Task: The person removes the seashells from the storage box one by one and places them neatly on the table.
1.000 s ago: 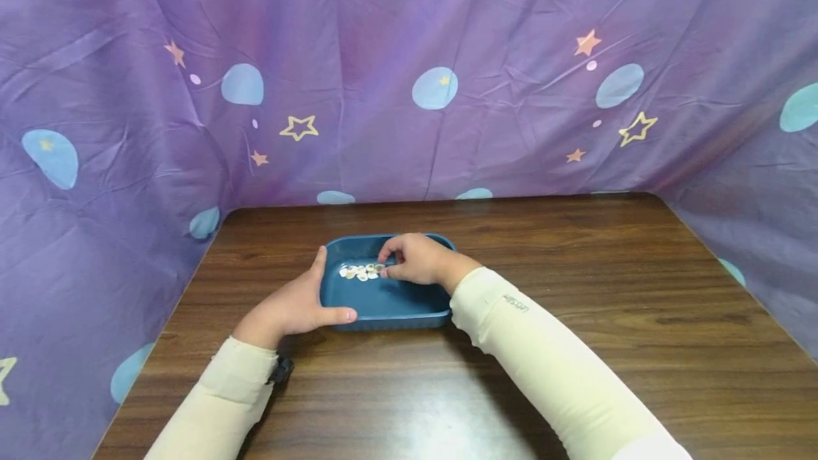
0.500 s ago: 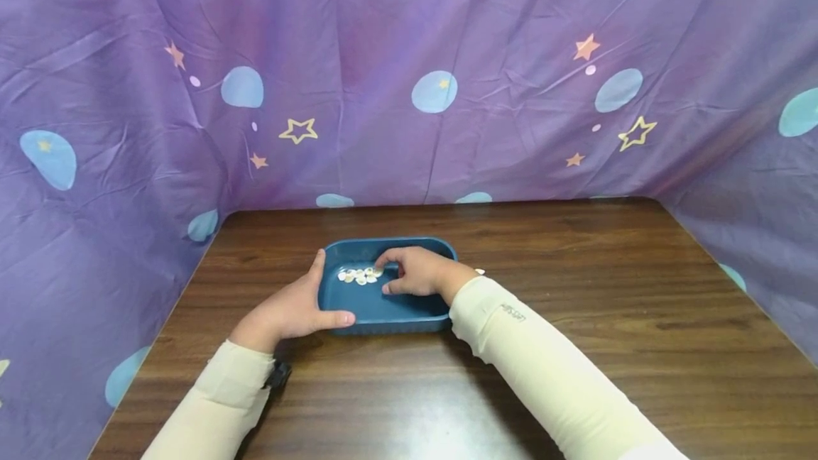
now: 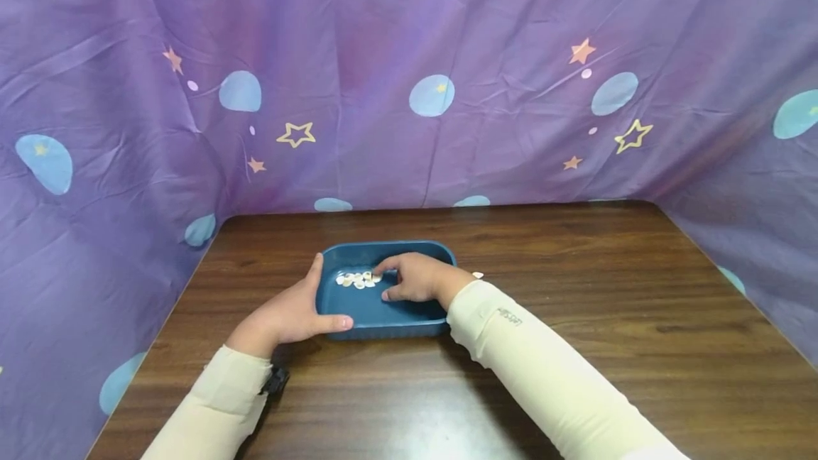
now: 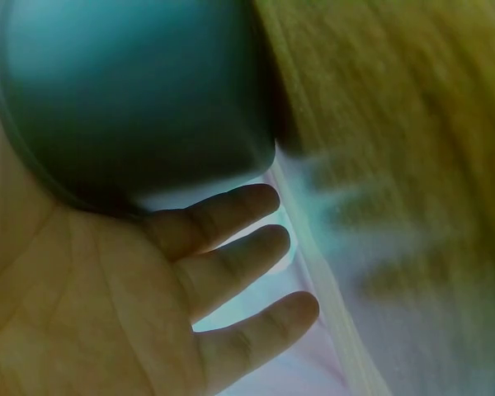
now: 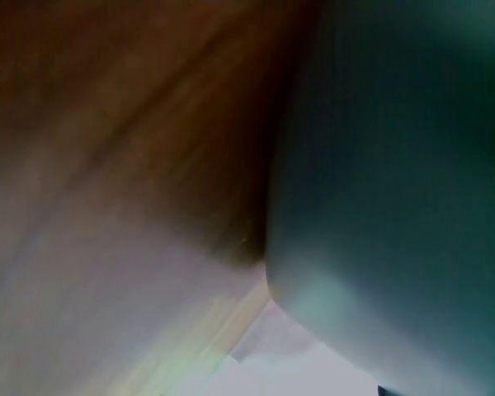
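A blue rectangular tub (image 3: 390,332) stands on the wooden table. In its far left part lie several small, pale oval pieces (image 3: 359,285) that look like shells, some with yellowish faces. My left hand (image 3: 287,314) braces the tub's left end, its thumb along the near rim. In the left wrist view the other fingers (image 4: 239,289) are straight and spread beside the tub's outer wall. My right hand (image 3: 415,279) reaches in over the right side. Its index fingertip touches the rightmost pieces, with the thumb held apart. The right wrist view shows the tub's wall (image 5: 396,206), not the hand.
One white piece (image 3: 478,275) lies on the wooden table (image 3: 575,318), just right of the tub beside my right wrist. A purple curtain (image 3: 383,34) with stars and blue ovals hangs behind the table and along both sides.
My right thumb has moved away from the pieces, leaving the index finger on them. The white piece on the table has come into sight past the right wrist. The left hand keeps its place.
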A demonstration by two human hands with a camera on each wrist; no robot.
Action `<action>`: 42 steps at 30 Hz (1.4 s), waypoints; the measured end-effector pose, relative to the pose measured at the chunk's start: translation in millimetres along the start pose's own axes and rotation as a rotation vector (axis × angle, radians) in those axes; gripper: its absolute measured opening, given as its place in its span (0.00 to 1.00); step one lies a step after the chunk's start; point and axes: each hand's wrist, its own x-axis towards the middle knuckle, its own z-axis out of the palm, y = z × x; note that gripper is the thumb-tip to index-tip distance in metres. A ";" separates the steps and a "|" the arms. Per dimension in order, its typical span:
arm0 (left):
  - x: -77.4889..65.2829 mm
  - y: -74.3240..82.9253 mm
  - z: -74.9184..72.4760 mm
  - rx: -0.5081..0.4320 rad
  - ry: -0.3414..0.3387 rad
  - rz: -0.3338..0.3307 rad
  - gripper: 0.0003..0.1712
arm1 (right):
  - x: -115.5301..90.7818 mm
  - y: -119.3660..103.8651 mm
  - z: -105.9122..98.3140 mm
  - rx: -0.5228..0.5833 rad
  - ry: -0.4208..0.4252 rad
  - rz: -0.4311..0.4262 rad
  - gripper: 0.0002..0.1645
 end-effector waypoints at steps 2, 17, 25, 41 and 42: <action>-1.1 0.6 -0.5 -0.001 0.006 0.002 0.80 | 0.6 -0.6 0.1 0.007 0.017 -0.003 0.26; -4.3 -2.7 5.0 -0.022 0.021 -0.002 0.81 | -0.4 -1.8 5.4 0.031 0.062 -0.009 0.06; -3.0 -0.2 2.7 -0.022 0.027 0.012 0.81 | -1.3 -2.6 3.1 0.012 0.070 0.000 0.06; -2.6 -0.4 1.3 -0.003 0.034 0.018 0.81 | 1.9 1.1 2.5 0.023 0.071 -0.004 0.07; -2.5 -0.6 1.1 -0.005 0.033 0.016 0.81 | 1.9 1.3 2.9 0.026 0.072 -0.008 0.07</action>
